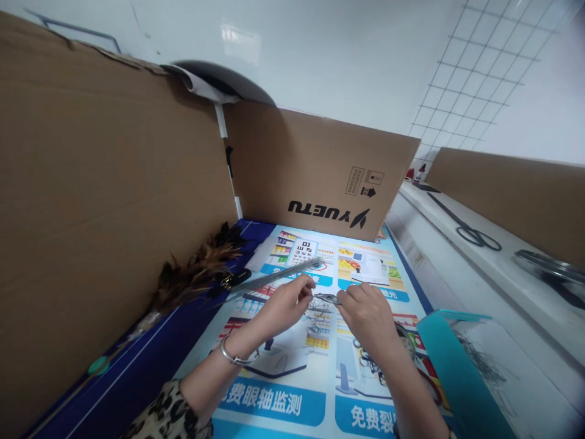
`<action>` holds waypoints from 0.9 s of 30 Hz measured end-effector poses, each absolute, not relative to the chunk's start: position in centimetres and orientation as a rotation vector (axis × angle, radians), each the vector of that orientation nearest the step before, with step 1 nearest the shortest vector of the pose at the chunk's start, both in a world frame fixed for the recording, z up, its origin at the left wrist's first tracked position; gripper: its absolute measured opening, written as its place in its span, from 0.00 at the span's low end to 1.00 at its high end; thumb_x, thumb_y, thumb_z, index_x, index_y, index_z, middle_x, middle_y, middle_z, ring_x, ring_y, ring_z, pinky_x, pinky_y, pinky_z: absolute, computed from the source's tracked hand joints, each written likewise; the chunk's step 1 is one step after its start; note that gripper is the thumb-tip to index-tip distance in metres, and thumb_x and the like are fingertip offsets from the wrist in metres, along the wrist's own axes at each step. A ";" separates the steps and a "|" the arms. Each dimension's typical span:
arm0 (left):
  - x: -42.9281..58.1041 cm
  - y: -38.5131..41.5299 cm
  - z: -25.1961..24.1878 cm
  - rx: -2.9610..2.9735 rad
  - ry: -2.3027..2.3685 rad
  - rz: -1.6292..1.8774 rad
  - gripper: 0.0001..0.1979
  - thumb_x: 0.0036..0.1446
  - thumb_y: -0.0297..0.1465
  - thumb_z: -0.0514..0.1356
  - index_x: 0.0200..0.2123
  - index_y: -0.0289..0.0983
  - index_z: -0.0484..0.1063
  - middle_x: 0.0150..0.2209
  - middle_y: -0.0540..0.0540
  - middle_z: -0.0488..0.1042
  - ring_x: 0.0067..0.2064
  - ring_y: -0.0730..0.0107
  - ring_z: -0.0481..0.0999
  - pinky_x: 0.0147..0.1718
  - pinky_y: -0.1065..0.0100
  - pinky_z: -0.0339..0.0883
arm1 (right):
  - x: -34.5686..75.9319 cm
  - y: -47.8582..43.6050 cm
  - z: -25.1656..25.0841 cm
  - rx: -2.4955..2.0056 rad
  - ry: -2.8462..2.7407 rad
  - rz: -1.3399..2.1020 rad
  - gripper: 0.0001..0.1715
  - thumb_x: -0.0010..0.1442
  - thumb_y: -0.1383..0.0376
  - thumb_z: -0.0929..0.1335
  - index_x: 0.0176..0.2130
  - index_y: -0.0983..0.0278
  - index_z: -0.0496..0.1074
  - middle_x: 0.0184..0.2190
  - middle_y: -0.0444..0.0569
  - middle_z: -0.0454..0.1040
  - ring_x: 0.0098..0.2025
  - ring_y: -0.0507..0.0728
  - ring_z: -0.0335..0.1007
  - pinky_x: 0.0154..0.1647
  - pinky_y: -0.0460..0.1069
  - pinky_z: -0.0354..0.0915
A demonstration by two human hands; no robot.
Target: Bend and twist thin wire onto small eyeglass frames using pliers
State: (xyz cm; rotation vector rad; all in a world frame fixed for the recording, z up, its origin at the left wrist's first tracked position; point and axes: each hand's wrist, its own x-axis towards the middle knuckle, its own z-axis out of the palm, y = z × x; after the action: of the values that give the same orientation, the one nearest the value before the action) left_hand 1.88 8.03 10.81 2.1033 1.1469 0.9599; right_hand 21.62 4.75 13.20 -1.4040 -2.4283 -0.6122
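My right hand [368,317] is closed around what looks like a pair of pliers [326,298], whose silver jaws point left. Close to the jaw tips, my left hand [290,303] has thumb and fingers pinched together; whatever it grips is too thin to make out. Several loops of thin wire [320,312] lie beneath the hands. A bundle of straight, thin metal wires [283,274] rests on the printed mat [278,421] beyond my left hand. Partly hidden by my right forearm, small black rings [365,361] lie beside a round rim.
Brown feathers [196,268] lie along the left cardboard wall [91,183]. Another cardboard panel [320,164] stands at the back. On the right is a teal box [461,378] with thin wire pieces. Black scissors [478,236] rest on the white ledge [439,225].
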 end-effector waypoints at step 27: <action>2.9 8.4 9.4 1.928 1.104 1.156 0.05 0.53 0.26 0.53 0.35 0.37 0.65 0.31 0.50 0.71 0.33 0.71 0.70 0.34 0.70 0.63 | 21.8 5.7 11.0 -1.501 -2.130 -0.435 0.07 0.56 0.63 0.65 0.36 0.61 0.71 0.29 0.47 0.71 0.36 0.54 0.64 0.38 0.47 0.54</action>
State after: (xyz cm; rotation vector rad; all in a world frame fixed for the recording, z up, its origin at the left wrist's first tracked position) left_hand 2.91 8.40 9.36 1.9283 1.1044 1.1556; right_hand 21.75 5.69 10.97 -1.5014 -2.1300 -0.4350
